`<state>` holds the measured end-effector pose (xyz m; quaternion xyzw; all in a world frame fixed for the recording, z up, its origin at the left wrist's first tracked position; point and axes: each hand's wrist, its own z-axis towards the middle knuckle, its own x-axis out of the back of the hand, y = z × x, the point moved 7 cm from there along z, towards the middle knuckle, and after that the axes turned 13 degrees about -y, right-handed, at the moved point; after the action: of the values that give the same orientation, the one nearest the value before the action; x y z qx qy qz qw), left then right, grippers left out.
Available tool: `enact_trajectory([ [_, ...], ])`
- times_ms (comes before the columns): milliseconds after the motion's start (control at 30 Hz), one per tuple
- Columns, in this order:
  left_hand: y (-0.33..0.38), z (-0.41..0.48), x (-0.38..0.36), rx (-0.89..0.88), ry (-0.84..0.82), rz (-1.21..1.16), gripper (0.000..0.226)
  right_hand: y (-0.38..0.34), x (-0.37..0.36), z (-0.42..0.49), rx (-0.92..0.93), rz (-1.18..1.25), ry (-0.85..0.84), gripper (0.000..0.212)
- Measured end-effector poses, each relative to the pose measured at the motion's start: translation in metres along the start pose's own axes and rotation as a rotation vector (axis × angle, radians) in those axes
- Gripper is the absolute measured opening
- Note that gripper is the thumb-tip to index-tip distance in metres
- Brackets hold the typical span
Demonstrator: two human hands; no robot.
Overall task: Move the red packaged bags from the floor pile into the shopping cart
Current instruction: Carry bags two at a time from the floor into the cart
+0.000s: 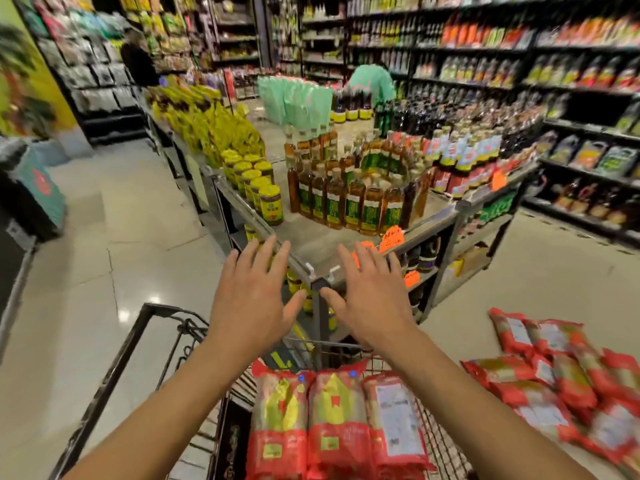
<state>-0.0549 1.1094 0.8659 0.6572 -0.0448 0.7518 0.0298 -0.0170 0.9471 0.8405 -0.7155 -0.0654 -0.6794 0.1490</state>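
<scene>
- Both hands are raised over the shopping cart (145,337), palms down: my left hand (251,296) and my right hand (372,296) side by side, thumbs nearly meeting.
- Fingers on each hand are spread wide apart and grip nothing; neither hand touches a bag or the cart.
- Inside the cart, below my forearms, I see three red packaged bags (341,420) lying side by side, long edges touching. Two show their yellow-and-red fronts; the one on the right shows a white label.
- Right of the cart, on the pale tiled floor (104,271), the floor pile (561,379) of the same red bags lies loosely overlapped, several with white labels up. It is near the cart but apart from it.
- Just beyond the cart's far rim stands a grey display table (311,244), its corner post touching or almost touching the cart; I cannot tell which.
- On that table, beyond the cart, are rows of amber bottles with green labels (349,206), and left of them jars with yellow lids (266,199).
- Orange price tags (391,237) hang at the table edge nearest the cart.
- Further beyond the cart, stocked shelves (519,64) line the aisle, blurred.
</scene>
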Motion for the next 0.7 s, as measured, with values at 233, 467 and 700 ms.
enact_trajectory([
  [233,0.025,-0.016,0.022,-0.186,0.018,-0.03,0.083,0.001,0.027,-0.065,-0.172,0.012,0.068,0.082],
  [467,0.13,-0.039,0.022,-0.547,0.001,-0.117,0.083,0.062,0.03,-0.19,-0.53,-0.015,0.101,0.079],
  [700,0.272,-0.102,0.036,-0.919,-0.029,-0.165,0.083,0.126,0.046,-0.343,-0.88,-0.001,0.199,0.077],
])
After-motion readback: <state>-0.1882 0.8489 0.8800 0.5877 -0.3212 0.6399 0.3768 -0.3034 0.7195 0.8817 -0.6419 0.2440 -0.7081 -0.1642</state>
